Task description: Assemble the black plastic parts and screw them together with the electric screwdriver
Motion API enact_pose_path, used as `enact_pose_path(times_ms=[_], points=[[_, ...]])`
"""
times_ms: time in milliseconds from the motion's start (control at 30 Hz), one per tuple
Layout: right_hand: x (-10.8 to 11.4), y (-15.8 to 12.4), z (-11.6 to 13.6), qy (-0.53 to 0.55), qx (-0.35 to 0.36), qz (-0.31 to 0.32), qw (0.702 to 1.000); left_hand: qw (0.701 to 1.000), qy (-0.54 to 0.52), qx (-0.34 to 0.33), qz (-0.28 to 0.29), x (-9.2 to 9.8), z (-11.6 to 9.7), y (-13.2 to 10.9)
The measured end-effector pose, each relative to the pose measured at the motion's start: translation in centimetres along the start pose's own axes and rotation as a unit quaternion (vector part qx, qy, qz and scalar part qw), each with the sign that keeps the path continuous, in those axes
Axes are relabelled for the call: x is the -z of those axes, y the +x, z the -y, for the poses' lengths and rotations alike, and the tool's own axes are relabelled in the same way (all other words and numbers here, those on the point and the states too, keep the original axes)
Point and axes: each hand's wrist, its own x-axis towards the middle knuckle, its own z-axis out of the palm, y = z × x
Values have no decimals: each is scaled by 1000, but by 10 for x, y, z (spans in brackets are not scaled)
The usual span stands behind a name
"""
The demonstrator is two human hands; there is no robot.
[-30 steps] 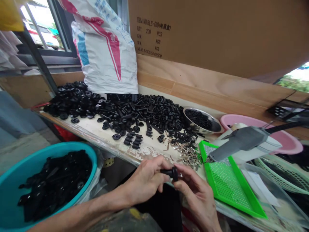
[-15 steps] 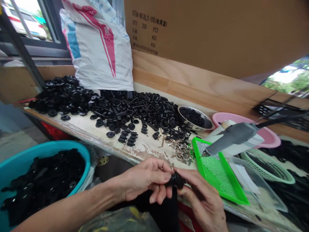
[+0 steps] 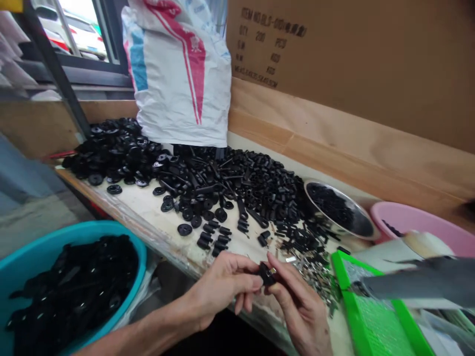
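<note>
We find the left hand (image 3: 218, 289) and the right hand (image 3: 300, 316) close together above the near edge of the workbench (image 3: 148, 210). Both are narrowly closed, pinching one small black plastic fitting (image 3: 267, 273) between thumbs and fingertips. A small bright metal piece (image 3: 273, 271) shows at the fitting's end; we cannot tell how it is seated. We take the fitting, held between the hands, as the centre of the clock, with 12 o'clock straight ahead.

At 12 o'clock, black plastic tubes (image 3: 260, 185) lie heaped on the bench. Black plastic discs (image 3: 115, 158) are piled at 10 o'clock, and a white woven sack (image 3: 181, 74) stands behind the pile and tubes at 11 o'clock. Silver metal pins (image 3: 315, 274) lie scattered just beside the right hand at 2 o'clock. Further out at 2 o'clock, a steel bowl (image 3: 334, 195) holds small black parts, with a pink plastic basin (image 3: 415, 220) beyond it. A green perforated tray (image 3: 343, 282) lies at 3 o'clock, partly under a grey pointed tool (image 3: 419, 282), which is too blurred to identify further. At 9 o'clock, a teal plastic basin (image 3: 85, 227) is filled with black plastic parts (image 3: 74, 291). A cardboard carton (image 3: 334, 64) stands behind the bench at 1 o'clock.
</note>
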Motion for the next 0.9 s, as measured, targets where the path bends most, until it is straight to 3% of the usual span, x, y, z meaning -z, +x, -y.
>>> enact_pose_path(times_ms=[200,267,400,500,600,700,767,833,900], points=[[-10,28,-18,70,-68,38,995,995,-80,43,48,32,-6,22],[-14,35,-24,79,-89,39,992,994,-89,52,28,35,-9,26],[-20,47,-30,109,-135,52,984,991,-110,46,-65,35,-11,30],[-19,55,-30,128,-117,79,982,993,-89,25,-79,36,-12,29],[-12,60,-28,144,-76,120,979,992,-114,32,-33,38,-14,28],[-1,56,-30,177,-69,152,970,977,-189,77,66,39,-11,32],[6,49,-32,206,-72,141,966,959,-234,106,117,36,-7,37],[12,41,-34,215,-79,116,966,950,-251,123,140,28,-3,43],[19,35,-35,192,-89,99,972,962,-217,118,118,17,-2,46]])
